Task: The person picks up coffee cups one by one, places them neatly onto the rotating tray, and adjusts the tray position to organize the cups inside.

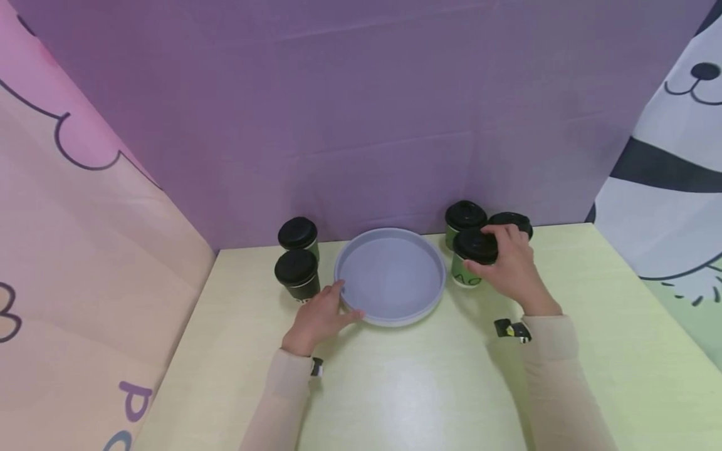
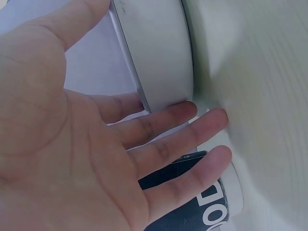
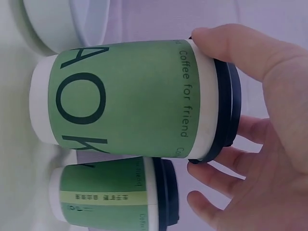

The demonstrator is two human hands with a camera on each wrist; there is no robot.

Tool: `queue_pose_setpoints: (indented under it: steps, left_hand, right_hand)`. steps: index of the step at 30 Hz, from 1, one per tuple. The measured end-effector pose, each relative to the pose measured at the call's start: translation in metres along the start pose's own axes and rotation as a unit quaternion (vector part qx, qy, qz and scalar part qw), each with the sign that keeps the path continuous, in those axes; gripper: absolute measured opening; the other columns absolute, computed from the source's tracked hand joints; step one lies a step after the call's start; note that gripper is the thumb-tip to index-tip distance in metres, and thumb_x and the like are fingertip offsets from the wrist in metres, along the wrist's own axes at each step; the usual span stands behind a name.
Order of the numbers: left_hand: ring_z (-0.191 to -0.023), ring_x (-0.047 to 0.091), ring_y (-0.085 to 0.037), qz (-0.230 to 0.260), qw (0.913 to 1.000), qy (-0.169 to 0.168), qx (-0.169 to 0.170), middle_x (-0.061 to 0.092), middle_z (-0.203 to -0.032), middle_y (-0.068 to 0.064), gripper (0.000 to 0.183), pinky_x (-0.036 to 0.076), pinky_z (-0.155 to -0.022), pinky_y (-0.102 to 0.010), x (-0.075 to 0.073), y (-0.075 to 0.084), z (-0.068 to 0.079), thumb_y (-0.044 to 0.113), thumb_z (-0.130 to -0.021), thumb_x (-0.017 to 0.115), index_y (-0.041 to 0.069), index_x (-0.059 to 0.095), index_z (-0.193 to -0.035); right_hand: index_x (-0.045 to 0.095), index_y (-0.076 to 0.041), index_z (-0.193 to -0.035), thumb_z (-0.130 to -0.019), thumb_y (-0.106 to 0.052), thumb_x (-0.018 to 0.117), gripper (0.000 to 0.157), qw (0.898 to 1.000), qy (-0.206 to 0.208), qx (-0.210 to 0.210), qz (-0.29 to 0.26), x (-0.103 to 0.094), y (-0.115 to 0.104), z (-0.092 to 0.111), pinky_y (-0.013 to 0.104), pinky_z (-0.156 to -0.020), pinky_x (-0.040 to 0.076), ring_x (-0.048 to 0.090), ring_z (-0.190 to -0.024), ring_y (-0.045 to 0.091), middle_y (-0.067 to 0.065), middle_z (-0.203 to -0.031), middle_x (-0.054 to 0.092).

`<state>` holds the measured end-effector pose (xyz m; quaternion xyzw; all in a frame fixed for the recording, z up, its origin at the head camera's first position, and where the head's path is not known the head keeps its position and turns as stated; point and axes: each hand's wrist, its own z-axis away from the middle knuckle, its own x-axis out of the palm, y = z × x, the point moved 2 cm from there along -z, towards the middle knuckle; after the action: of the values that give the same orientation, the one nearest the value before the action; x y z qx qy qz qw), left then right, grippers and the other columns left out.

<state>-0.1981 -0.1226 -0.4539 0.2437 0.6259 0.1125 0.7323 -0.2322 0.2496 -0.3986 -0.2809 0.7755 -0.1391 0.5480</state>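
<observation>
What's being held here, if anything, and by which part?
The right grip pinches the front green cup at its top, around the black lid. The left grip merely touches the round plate's rim, fingers extended.

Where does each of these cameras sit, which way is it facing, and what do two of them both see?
Head: worn on the head, facing forward and down over the table; the left hand, right hand and both sleeves show.
Left wrist: on that wrist, facing past the palm toward the tray and a dark cup; the left hand's palm side shows.
Right wrist: on that wrist, facing the green cup being held; part of the right hand shows.
Shared: head and right wrist both show that green cup.
</observation>
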Motion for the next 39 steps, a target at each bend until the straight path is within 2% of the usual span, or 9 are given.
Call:
queue_pose_setpoints:
  steps: [10,13,16,19,24,28,36,37,39]
  left_hand:
    - [-0.137,0.054,-0.041,0.039,0.999,0.011,-0.019,0.051,-0.152,-0.024,0.087,0.046,-0.108,-0.06,0.0,0.001,-0.001,0.048,-0.093,0.07,0.002,0.035,-0.157]
    - [-0.131,0.059,-0.042,0.036,0.9985,0.03,-0.029,0.054,-0.148,-0.025,0.085,0.05,-0.103,-0.059,0.002,0.001,-0.002,0.045,-0.096,0.067,-0.001,0.032,-0.157]
    - [-0.117,0.066,-0.043,0.029,0.9977,0.043,-0.044,0.062,-0.136,-0.029,0.08,0.054,-0.092,-0.058,0.004,0.001,-0.004,0.042,-0.098,0.063,-0.006,0.033,-0.154]
    - [-0.106,0.07,-0.044,0.037,0.9969,0.042,-0.057,0.067,-0.125,-0.032,0.073,0.056,-0.086,-0.056,0.006,0.001,-0.005,0.038,-0.101,0.059,-0.01,0.036,-0.15]
    - [-0.105,0.07,-0.043,0.066,0.9953,0.035,-0.062,0.066,-0.124,-0.034,0.07,0.056,-0.082,-0.053,0.01,0.001,-0.006,0.033,-0.103,0.055,-0.013,0.033,-0.151]
    - [-0.108,0.07,-0.045,0.079,0.9945,0.036,-0.058,0.065,-0.124,-0.036,0.07,0.057,-0.085,-0.054,0.011,0.001,-0.007,0.03,-0.104,0.051,-0.015,0.028,-0.152]
    - [-0.13,0.057,-0.049,0.12,0.9907,0.031,-0.056,0.053,-0.143,-0.036,0.067,0.048,-0.106,-0.059,0.013,0.0,-0.008,0.026,-0.106,0.046,-0.013,0.024,-0.155]
    - [-0.127,0.059,-0.048,0.126,0.99,0.03,-0.055,0.053,-0.143,-0.036,0.066,0.05,-0.104,-0.058,0.013,0.0,-0.009,0.026,-0.106,0.046,-0.012,0.025,-0.155]
    - [-0.112,0.068,-0.044,0.145,0.9877,0.022,-0.053,0.063,-0.129,-0.034,0.063,0.056,-0.093,-0.055,0.014,-0.001,-0.01,0.025,-0.106,0.045,-0.011,0.028,-0.154]
  right_hand:
    - [0.049,0.005,-0.137,-0.08,-0.021,0.085,0.073,0.999,0.033,-0.009,-0.025,-0.008,-0.013,0.001,0.068,-0.107,0.036,0.043,-0.128,0.051,0.031,-0.138,0.041]
    - [0.048,0.005,-0.138,-0.079,-0.02,0.085,0.073,0.999,0.038,-0.008,-0.033,-0.01,-0.015,0.001,0.067,-0.107,0.038,0.046,-0.127,0.051,0.031,-0.139,0.04]
    - [0.049,0.005,-0.138,-0.079,-0.02,0.085,0.073,0.998,0.043,-0.009,-0.036,-0.01,-0.017,0.002,0.067,-0.106,0.038,0.048,-0.126,0.052,0.03,-0.14,0.04]
    - [0.048,0.004,-0.139,-0.08,-0.02,0.085,0.074,0.998,0.046,-0.011,-0.038,-0.011,-0.019,0.002,0.068,-0.105,0.039,0.048,-0.126,0.052,0.03,-0.14,0.04]
    - [0.046,0.002,-0.144,-0.081,-0.022,0.085,0.078,0.998,0.044,-0.01,-0.044,-0.012,-0.023,0.003,0.069,-0.104,0.039,0.049,-0.126,0.053,0.03,-0.141,0.039]
    - [0.045,0.0,-0.146,-0.082,-0.022,0.085,0.079,0.998,0.043,-0.012,-0.049,-0.013,-0.027,0.003,0.069,-0.104,0.039,0.049,-0.125,0.053,0.029,-0.142,0.039]
    - [0.048,0.0,-0.144,-0.081,-0.022,0.086,0.077,0.997,0.047,-0.023,-0.058,-0.012,-0.035,0.003,0.069,-0.104,0.039,0.049,-0.126,0.05,0.028,-0.141,0.041]
    - [0.048,0.0,-0.144,-0.081,-0.022,0.086,0.077,0.997,0.048,-0.025,-0.06,-0.011,-0.036,0.003,0.068,-0.105,0.039,0.049,-0.126,0.05,0.028,-0.141,0.042]
    - [0.048,-0.001,-0.144,-0.081,-0.023,0.086,0.076,0.997,0.046,-0.027,-0.064,-0.011,-0.038,0.004,0.068,-0.105,0.039,0.048,-0.126,0.049,0.027,-0.14,0.042]
